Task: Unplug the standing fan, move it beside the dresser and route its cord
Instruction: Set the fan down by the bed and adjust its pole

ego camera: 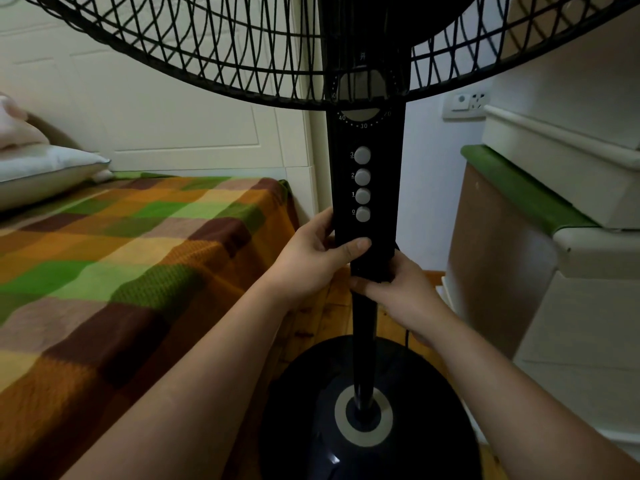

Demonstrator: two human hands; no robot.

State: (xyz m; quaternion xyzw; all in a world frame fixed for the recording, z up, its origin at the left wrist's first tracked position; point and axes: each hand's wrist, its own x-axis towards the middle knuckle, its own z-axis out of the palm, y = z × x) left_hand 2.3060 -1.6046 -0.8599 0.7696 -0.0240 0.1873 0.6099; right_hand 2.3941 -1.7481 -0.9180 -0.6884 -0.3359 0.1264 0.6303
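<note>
The black standing fan [365,188] stands right in front of me, its wire grille filling the top of the view and its round base [311,410] on the wooden floor. Grey speed buttons run down its control column. My left hand [318,254] wraps the lower end of that column, thumb across the front. My right hand [401,289] grips the column's bottom where the thin pole begins. A short stretch of black cord [407,337] shows below my right wrist; its plug is hidden. The cream dresser [571,306] stands at the right.
A bed with a checked green, orange and brown blanket [121,271] and a pillow [45,171] lies close on the left. A wall socket [465,103] sits behind the fan, beside the dresser. A white panelled door [173,98] is at the back. A green-edged board [519,188] leans by the dresser.
</note>
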